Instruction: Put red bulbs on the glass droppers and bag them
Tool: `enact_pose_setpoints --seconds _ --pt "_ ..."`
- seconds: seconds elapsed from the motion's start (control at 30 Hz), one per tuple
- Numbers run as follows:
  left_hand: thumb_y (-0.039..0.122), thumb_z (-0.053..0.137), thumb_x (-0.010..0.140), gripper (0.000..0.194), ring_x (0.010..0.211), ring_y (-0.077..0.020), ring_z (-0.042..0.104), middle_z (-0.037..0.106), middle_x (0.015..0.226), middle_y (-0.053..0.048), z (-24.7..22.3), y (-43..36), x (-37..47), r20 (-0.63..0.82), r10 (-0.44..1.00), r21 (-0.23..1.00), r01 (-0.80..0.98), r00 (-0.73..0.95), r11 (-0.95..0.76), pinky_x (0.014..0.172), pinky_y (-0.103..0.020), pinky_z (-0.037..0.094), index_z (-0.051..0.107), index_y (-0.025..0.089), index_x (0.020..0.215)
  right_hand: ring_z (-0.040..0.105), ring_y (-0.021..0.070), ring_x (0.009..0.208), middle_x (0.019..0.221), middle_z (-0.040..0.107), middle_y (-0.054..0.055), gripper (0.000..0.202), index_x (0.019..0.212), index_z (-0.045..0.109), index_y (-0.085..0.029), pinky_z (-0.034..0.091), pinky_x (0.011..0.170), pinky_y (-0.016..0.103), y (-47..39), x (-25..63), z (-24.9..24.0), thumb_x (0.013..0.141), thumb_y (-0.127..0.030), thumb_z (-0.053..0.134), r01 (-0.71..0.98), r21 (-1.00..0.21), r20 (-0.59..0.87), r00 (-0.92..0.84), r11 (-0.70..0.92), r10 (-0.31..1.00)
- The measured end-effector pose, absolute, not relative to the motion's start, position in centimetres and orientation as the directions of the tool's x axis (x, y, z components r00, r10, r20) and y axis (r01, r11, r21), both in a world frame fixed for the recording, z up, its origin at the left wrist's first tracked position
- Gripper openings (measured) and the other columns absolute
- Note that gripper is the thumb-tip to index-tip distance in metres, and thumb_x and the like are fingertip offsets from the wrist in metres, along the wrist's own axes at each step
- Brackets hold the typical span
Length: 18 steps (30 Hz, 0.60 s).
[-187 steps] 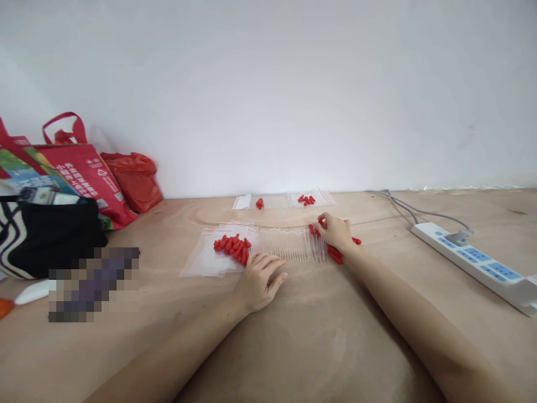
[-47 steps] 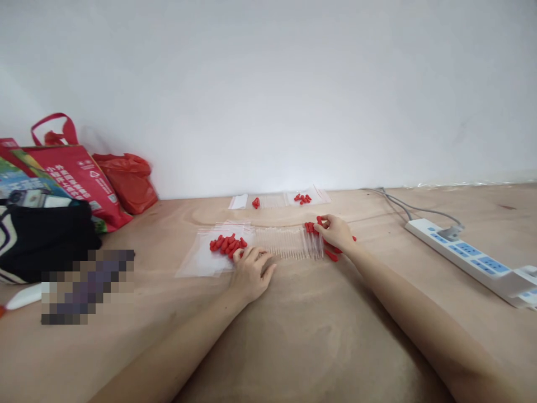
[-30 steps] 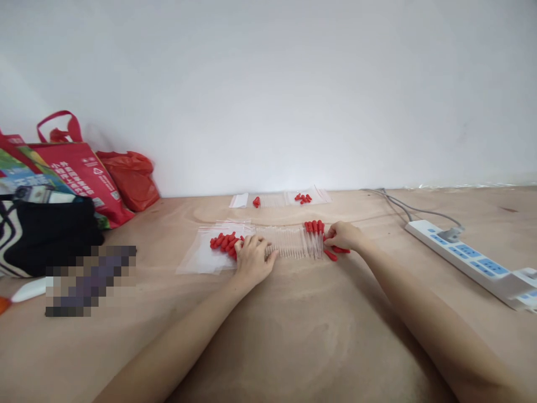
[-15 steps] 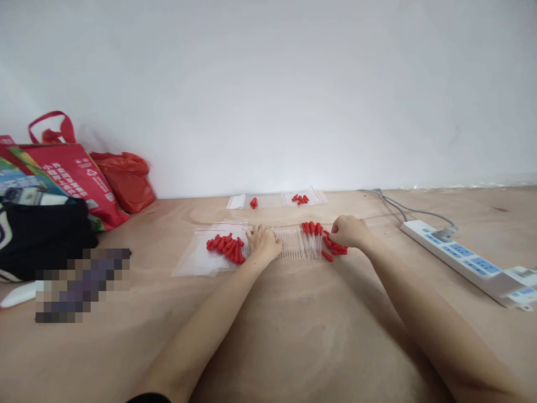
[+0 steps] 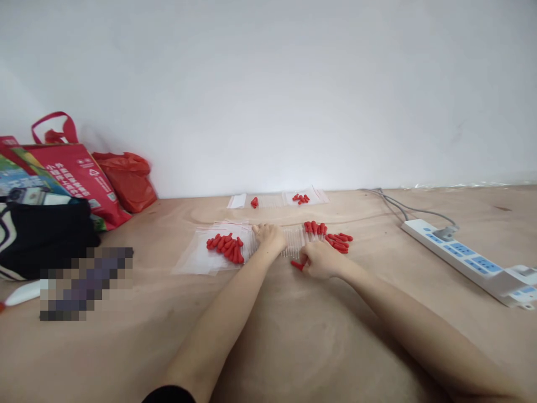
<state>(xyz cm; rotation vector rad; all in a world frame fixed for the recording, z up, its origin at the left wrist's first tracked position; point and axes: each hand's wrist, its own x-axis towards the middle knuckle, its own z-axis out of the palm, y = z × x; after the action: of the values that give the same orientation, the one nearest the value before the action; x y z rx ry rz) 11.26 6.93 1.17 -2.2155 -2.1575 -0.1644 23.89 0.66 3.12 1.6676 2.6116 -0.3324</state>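
Note:
Low over the front ends of a row of clear glass dropper tubes [image 5: 292, 243], my right hand [image 5: 322, 259] pinches a red rubber bulb [image 5: 297, 265] that sticks out to the left of its fingertips. My left hand [image 5: 272, 238] rests on the left part of the row with its fingers bent; what they hold, if anything, is hidden. Several tubes at the row's right end wear red bulbs [image 5: 315, 228]. Loose red bulbs [image 5: 339, 242] lie just right of these. More red bulbs [image 5: 226, 246] are heaped on clear plastic bags [image 5: 193, 258] left of my left hand.
Near the wall lies another set of tubes [image 5: 272, 201] with red bulbs on a small bag [image 5: 316, 197]. A white power strip [image 5: 457, 252] with a grey cable is on the right. Red shopping bags [image 5: 90, 173], a black cloth item [image 5: 46, 238] and a blurred-out object stand left.
My right hand has moved left and nearer to me, from the loose bulbs to the tubes, carrying a red bulb. My left hand has shifted slightly right, its fingers more bent.

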Motion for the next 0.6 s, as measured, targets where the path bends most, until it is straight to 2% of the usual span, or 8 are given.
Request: enact_pose_setpoints --seconds 0.1,0.27,0.37,0.47,0.5,0.6 --pt "0.024 0.057 0.063 0.019 0.091 -0.0321 0.053 0.066 0.084 -0.016 1.1 7.2 11.1 0.079 0.997 0.065 0.998 0.008 -0.013 0.079 -0.044 0.031 0.066 0.013 0.074 0.058 0.02 0.072 0.076 0.065 0.007 0.016 0.078 0.063 -0.016 0.034 0.059 0.026 0.3 23.5 3.0 0.066 -0.022 0.055 0.909 -0.17 -0.165 -0.406 0.379 0.899" --pt "0.027 0.048 0.074 0.022 0.092 -0.0322 0.055 0.065 0.089 -0.016 1.7 6.7 10.3 0.121 0.99 0.121 0.989 0.07 -0.085 0.077 -0.043 0.035 0.063 0.012 0.079 0.058 0.0244 0.077 0.083 0.064 0.01 0.033 0.082 0.062 -0.015 0.035 0.062 0.03 -0.1 22.9 2.4 0.066 -0.044 0.059 0.929 -0.219 -0.113 -0.328 0.299 0.938" --pt "0.023 0.04 0.081 0.023 0.087 -0.0265 0.058 0.065 0.088 -0.012 2.2 5.5 8.8 0.167 0.972 0.15 0.971 0.162 -0.188 0.075 -0.038 0.037 0.059 0.012 0.088 0.057 0.0244 0.078 0.084 0.063 0.013 0.023 0.079 0.061 -0.014 0.036 0.064 0.031 -0.2 22.5 1.6 0.073 -0.035 0.053 0.934 -0.202 -0.046 -0.308 0.293 0.95" --pt "0.02 0.039 0.085 0.019 0.085 -0.0179 0.058 0.065 0.089 -0.005 1.8 3.7 6.5 0.224 0.934 0.162 0.934 0.28 -0.319 0.085 -0.033 0.033 0.054 0.015 0.095 0.057 0.0234 0.078 0.084 0.062 0.012 0.018 0.075 0.059 -0.013 0.035 0.065 0.032 -0.2 22.4 0.7 0.076 -0.028 0.049 0.923 -0.205 0.031 -0.327 0.326 0.944" --pt "0.019 0.039 0.085 0.017 0.085 -0.0159 0.057 0.065 0.09 -0.003 1.4 3.0 5.6 0.257 0.909 0.161 0.913 0.328 -0.375 0.089 -0.032 0.03 0.054 0.016 0.093 0.057 0.0229 0.077 0.084 0.062 0.012 0.017 0.076 0.058 -0.014 0.035 0.066 0.032 -0.2 22.4 0.4 0.077 -0.028 0.048 0.913 -0.225 0.07 -0.334 0.341 0.94" --pt "0.014 0.037 0.086 0.018 0.08 -0.0147 0.058 0.065 0.088 -0.002 -0.4 1.3 3.0 0.508 0.699 0.122 0.762 0.503 -0.636 0.088 -0.034 0.029 0.053 0.017 0.093 0.056 0.0198 0.077 0.082 0.061 0.008 0.016 0.078 0.055 -0.015 0.034 0.07 0.032 -0.3 22.3 -0.9 0.081 -0.028 0.046 0.857 -0.33 0.223 -0.338 0.396 0.915"
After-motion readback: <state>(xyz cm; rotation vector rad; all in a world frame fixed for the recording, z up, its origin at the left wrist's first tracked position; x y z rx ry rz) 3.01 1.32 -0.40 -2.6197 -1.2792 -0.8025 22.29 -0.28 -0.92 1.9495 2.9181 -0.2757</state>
